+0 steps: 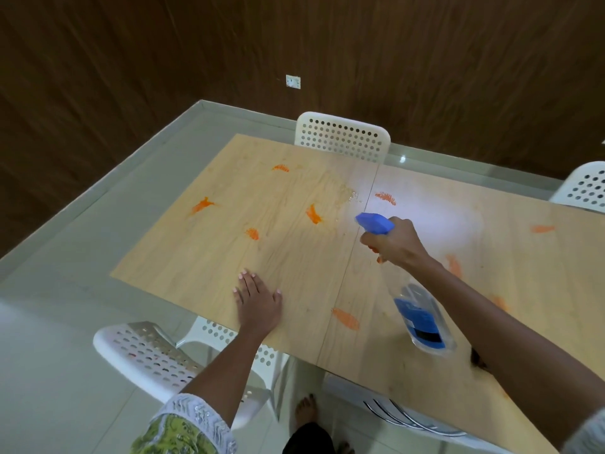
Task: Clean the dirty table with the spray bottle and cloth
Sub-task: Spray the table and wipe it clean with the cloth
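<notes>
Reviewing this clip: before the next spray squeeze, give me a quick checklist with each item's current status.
1. Right hand grips the spray bottle at its neck: ok.
2. Blue nozzle aimed at the table, toward the orange smears: ok.
3. Left hand flat on the table, away from the nozzle: ok.
4. Liquid left in bottle: cannot tell.
5. Cloth within reach: not ok, none visible.

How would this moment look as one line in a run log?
stage: spraying | right hand: grips spray bottle | left hand: flat on table | orange smears: unwiped | cloth: not visible
</notes>
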